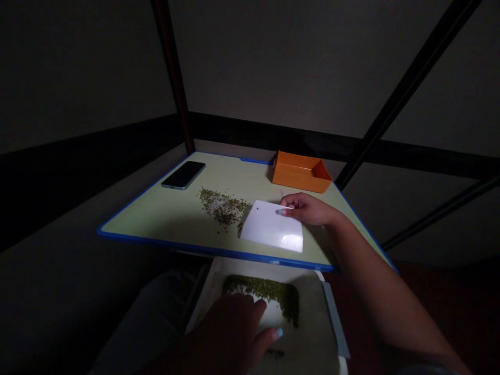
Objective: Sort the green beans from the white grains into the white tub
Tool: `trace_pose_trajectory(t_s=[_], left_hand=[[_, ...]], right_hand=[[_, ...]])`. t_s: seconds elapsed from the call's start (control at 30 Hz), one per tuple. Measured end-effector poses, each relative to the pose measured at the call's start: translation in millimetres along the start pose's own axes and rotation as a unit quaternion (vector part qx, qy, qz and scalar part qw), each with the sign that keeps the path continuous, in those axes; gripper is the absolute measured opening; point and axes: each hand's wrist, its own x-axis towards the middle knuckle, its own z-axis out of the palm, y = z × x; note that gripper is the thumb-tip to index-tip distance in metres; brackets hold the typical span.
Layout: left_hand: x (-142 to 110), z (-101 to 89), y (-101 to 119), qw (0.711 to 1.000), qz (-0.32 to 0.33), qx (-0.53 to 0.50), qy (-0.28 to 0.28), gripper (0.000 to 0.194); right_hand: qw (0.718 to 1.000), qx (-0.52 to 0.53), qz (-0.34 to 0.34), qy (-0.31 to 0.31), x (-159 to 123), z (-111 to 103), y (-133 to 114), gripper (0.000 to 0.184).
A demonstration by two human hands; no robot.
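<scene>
Right hand [308, 209] pinches the top edge of the white card [273, 226], which lies flat on the worktop [164, 216] just right of the loose green beans [223, 207]; I'd tilt that card low and sweep slowly so none skitter off; left hand [230, 336] grips the white tray [312, 333] of beans under the near edge. Count: one card, one tray, one orange box [300, 172], one phone [183, 174], two bean piles.

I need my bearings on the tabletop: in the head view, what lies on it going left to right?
Phone → loose green grains → white card held by the right hand → orange box, at the far right corner.
</scene>
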Motion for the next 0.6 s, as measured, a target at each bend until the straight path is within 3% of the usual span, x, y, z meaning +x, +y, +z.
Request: trace_pose_trajectory(t_s=[0.13,0.23,0.6], left_hand=[[-1.3,4.3,-2.0,1.0,0.006,0.006,0.011,0.036],[-1.9,1.4,1.2,1.0,-0.003,0.016,-0.001,0.035],[-1.4,-3.5,3.6,1.0,-0.002,0.017,-0.008,0.037]], right_hand=[[0.998,-0.01,0.01,0.067,-0.2,-3.4,1.0,0.043],[0.996,0.001,0.017,0.082,-0.5,-4.4,1.8,0.044],[0.998,0.047,0.039,0.011,-4.9,-2.4,-6.7,0.044]])
